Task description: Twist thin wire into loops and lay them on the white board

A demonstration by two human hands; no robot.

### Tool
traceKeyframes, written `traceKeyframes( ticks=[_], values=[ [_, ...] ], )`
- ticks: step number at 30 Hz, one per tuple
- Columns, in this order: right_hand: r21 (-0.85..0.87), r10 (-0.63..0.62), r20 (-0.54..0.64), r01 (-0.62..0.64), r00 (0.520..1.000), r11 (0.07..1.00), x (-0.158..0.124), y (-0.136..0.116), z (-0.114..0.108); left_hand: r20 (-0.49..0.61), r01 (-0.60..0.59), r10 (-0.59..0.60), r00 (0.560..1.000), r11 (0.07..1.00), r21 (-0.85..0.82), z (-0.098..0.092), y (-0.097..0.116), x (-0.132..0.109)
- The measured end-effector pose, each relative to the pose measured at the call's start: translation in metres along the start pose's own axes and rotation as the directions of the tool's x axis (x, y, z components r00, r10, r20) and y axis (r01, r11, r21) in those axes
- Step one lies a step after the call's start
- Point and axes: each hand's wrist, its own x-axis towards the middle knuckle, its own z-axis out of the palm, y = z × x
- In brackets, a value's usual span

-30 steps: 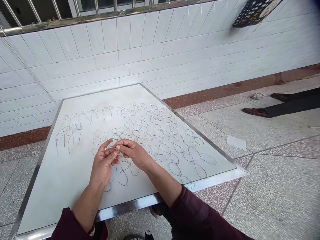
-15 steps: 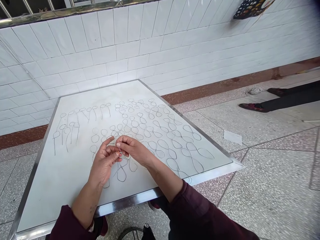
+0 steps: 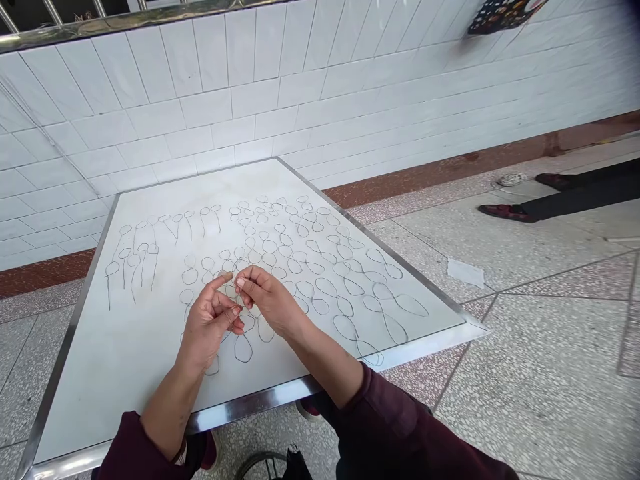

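My left hand (image 3: 205, 330) is over the near middle of the white table (image 3: 105, 380), thumb and fingertips pinched together and forefinger stretched out. Close beside it on the right, my right hand (image 3: 270, 300) pinches thumb against fingers. Between the fingertips a thin dark wire shows faintly; its full shape is hidden by the hands. Below the hands lies a wire loop (image 3: 243, 362). Many thin wires bent into figure-eight shapes (image 3: 334, 297) cover the table's middle and right. Single wire loops with straight tails (image 3: 109, 290) lie at its left.
A metal edge strip (image 3: 255, 399) borders the table. White wall tiles (image 3: 210, 110) rise behind it. On the right, another person's legs (image 3: 575, 195) stand on the speckled floor near a white paper (image 3: 465, 273). Part of a round stool (image 3: 260, 463) shows below the table.
My right hand has moved slightly up and to the right, so the fingertips of both hands are a little farther apart. The wires on the table lie as before.
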Motion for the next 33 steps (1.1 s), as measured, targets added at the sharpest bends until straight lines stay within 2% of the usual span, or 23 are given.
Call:
traceKeyframes(
  ticks=[8,19,22,25,29,33],
  values=[
    [0.001,-0.033,-0.066,0.033,0.997,0.999,-0.001,0.001,0.000,-0.034,-0.049,0.053,0.998,0.991,0.123,0.007,-0.001,-0.003],
    [-0.005,-0.121,-0.189,0.122,0.974,0.993,0.007,-0.008,-0.019,0.045,-0.007,0.000,0.999,0.989,0.147,0.012,-0.010,-0.008],
    [0.005,-0.112,-0.228,0.116,0.967,0.993,0.009,-0.009,-0.025,0.079,0.023,-0.038,0.996,0.982,0.186,0.004,-0.004,-0.006],
    [0.042,-0.110,-0.243,0.124,0.964,0.991,0.010,-0.009,-0.029,0.097,0.047,-0.072,0.993,0.969,0.242,-0.013,0.007,-0.004],
    [0.090,-0.094,-0.196,0.113,0.976,0.989,0.009,-0.010,-0.026,0.017,0.018,-0.023,1.000,0.968,0.252,-0.031,0.018,-0.001],
    [0.117,-0.049,-0.067,0.057,0.997,0.992,0.007,-0.006,-0.014,-0.057,-0.028,0.036,0.998,0.991,0.132,-0.027,0.016,0.002]
  ],
)
